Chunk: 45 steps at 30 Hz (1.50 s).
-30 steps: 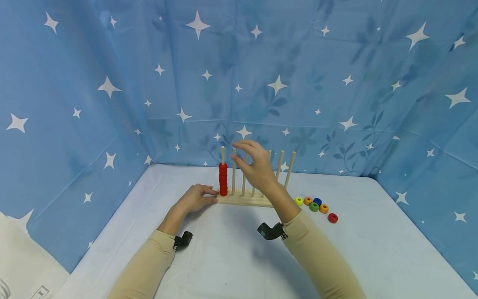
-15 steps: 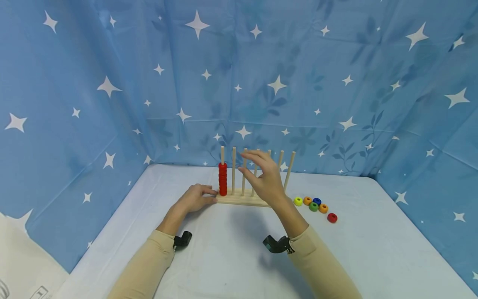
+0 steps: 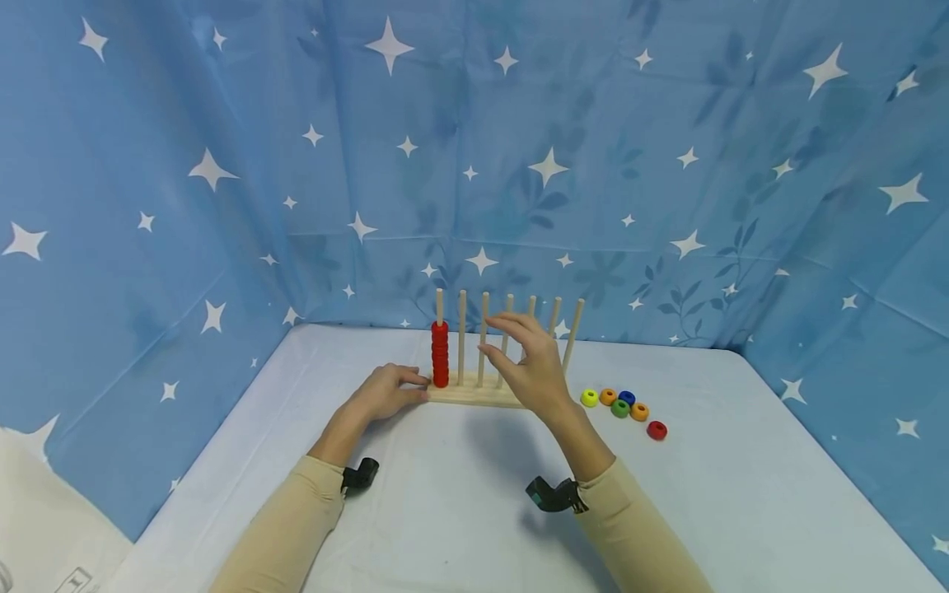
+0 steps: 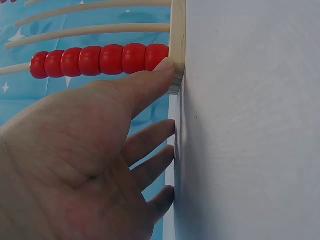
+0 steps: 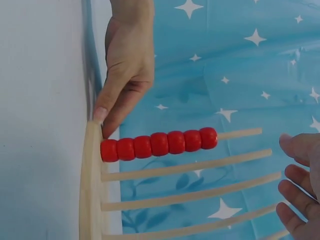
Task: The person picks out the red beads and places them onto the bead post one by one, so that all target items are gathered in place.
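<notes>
A wooden peg stand (image 3: 474,396) with several upright pegs stands on the table. Its leftmost peg bears a stack of red beads (image 3: 441,354), with the peg's bare tip showing above. My left hand (image 3: 381,394) holds the left end of the base, its thumb (image 4: 150,80) against the wood close to the lowest bead. In front of the middle pegs hovers my right hand (image 3: 535,371), thumb and fingers parted with nothing between them. The right wrist view shows that hand's fingers (image 5: 298,192) near the peg tips. The right hand hides part of the right-hand pegs and base.
Loose beads lie right of the stand: a yellow bead (image 3: 589,399), two orange ones, a blue bead (image 3: 627,397), a green bead (image 3: 620,409) and a red bead (image 3: 656,431) nearest me. Behind the white table (image 3: 445,511) hangs a blue star-patterned curtain (image 3: 474,148).
My right hand has moved right and down, away from the second peg's tip, its thumb and fingers staying apart. The left hand keeps its place at the base; the beads lie as before.
</notes>
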Tool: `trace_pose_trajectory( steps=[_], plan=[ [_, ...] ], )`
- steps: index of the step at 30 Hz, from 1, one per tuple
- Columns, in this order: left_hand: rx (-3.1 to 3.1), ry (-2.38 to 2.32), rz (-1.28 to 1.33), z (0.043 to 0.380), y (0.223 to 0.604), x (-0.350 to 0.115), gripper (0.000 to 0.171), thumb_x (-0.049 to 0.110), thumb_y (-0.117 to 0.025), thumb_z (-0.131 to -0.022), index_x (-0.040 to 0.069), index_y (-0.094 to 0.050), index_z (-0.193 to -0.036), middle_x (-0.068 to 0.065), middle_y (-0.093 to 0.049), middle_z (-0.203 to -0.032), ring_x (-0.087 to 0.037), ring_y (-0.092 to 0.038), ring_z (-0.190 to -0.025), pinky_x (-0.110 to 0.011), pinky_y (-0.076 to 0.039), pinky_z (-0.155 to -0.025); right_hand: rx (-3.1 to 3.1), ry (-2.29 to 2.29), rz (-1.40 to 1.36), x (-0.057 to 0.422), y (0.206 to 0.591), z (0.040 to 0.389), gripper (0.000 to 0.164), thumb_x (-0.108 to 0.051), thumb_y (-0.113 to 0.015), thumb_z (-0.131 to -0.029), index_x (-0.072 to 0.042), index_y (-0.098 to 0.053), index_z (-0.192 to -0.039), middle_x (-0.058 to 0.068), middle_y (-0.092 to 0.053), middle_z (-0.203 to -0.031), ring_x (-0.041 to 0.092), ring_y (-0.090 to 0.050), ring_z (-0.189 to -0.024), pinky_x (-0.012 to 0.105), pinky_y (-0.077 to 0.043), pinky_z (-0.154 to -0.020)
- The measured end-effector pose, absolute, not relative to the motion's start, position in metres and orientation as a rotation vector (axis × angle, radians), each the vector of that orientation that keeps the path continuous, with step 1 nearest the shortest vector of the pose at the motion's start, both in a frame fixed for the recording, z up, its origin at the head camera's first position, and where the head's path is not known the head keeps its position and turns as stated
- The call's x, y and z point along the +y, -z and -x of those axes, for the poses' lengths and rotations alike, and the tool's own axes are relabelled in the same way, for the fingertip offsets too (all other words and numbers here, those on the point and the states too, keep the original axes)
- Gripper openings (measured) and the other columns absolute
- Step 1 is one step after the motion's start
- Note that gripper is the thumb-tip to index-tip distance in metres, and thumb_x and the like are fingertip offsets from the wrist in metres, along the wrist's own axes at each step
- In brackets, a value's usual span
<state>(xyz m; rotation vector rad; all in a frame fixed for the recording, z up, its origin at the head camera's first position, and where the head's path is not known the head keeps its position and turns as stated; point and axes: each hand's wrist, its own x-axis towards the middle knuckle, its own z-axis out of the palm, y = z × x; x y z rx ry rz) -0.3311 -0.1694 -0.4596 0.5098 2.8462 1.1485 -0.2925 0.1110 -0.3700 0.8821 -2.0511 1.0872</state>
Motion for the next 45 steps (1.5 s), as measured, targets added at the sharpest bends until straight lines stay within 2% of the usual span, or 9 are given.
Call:
trace_pose_trajectory(
  steps=[8,16,24,28,35,38,41,45],
  plan=[
    [2.844,-1.152,-0.510,0.332,0.461,-0.171,0.031,0.024,-0.076,-0.096,0.013,-0.078,-0.125,-0.019,-0.059,-0.150,-0.044,-0.046,-0.146,-0.060,-0.036,-0.120,-2.052,-1.080,-0.844,0.124,0.366,0.294,0.039,-0.012,-0.081,-0.091,-0.007,-0.073,-0.129,0.010,-0.070,-0.130,0.029,-0.066,-0.124,0.052,-0.055,-0.102],
    [2.848,-1.165,-0.533,0.331,0.460,-0.171,0.030,0.023,-0.076,-0.096,0.011,-0.079,-0.123,-0.021,-0.060,-0.148,-0.045,-0.048,-0.144,-0.060,-0.037,-0.119,-2.024,-1.069,-0.806,0.140,0.363,0.297,0.039,-0.008,-0.082,-0.090,-0.003,-0.072,-0.127,0.011,-0.071,-0.128,0.029,-0.067,-0.116,0.051,-0.055,-0.097],
    [2.838,-1.177,-0.526,0.331,0.460,-0.170,0.031,0.023,-0.076,-0.096,0.011,-0.078,-0.124,-0.021,-0.060,-0.148,-0.045,-0.048,-0.144,-0.060,-0.037,-0.119,-2.025,-1.092,-0.769,0.150,0.358,0.295,0.038,-0.011,-0.081,-0.091,-0.007,-0.073,-0.128,0.010,-0.070,-0.130,0.029,-0.067,-0.116,0.052,-0.055,-0.097],
    [2.840,-1.170,-0.527,0.332,0.461,-0.170,0.030,0.023,-0.075,-0.096,0.011,-0.078,-0.124,-0.022,-0.060,-0.148,-0.046,-0.048,-0.144,-0.061,-0.038,-0.118,-2.038,-1.087,-0.750,0.153,0.358,0.295,0.040,-0.011,-0.081,-0.091,-0.007,-0.072,-0.130,0.010,-0.070,-0.132,0.029,-0.067,-0.118,0.048,-0.054,-0.097],
    [2.832,-1.182,-0.517,0.332,0.461,-0.169,0.030,0.024,-0.076,-0.096,0.012,-0.079,-0.124,-0.021,-0.059,-0.149,-0.045,-0.047,-0.145,-0.059,-0.038,-0.119,-2.032,-1.073,-0.719,0.163,0.358,0.296,0.041,-0.007,-0.081,-0.090,-0.002,-0.071,-0.130,0.011,-0.070,-0.129,0.030,-0.064,-0.126,0.032,-0.051,-0.100],
    [2.829,-1.183,-0.502,0.331,0.461,-0.169,0.030,0.024,-0.076,-0.096,0.013,-0.079,-0.124,-0.020,-0.059,-0.149,-0.044,-0.047,-0.145,-0.059,-0.038,-0.119,-2.030,-1.081,-0.707,0.168,0.358,0.296,0.040,-0.008,-0.081,-0.091,-0.002,-0.071,-0.130,0.012,-0.070,-0.130,0.029,-0.064,-0.123,0.034,-0.051,-0.100],
    [2.827,-1.181,-0.498,0.332,0.461,-0.170,0.030,0.024,-0.076,-0.096,0.013,-0.079,-0.124,-0.020,-0.059,-0.149,-0.044,-0.047,-0.145,-0.059,-0.037,-0.119,-2.021,-1.085,-0.699,0.171,0.357,0.296,0.039,-0.009,-0.080,-0.092,-0.004,-0.072,-0.130,0.012,-0.070,-0.130,0.027,-0.066,-0.114,0.043,-0.053,-0.097],
    [2.827,-1.190,-0.505,0.331,0.461,-0.170,0.030,0.024,-0.076,-0.096,0.012,-0.079,-0.123,-0.020,-0.059,-0.149,-0.045,-0.047,-0.145,-0.059,-0.037,-0.119,-2.010,-1.079,-0.691,0.176,0.356,0.298,0.038,-0.008,-0.081,-0.091,-0.004,-0.072,-0.128,0.012,-0.071,-0.128,0.027,-0.066,-0.111,0.045,-0.053,-0.094]
  ],
)
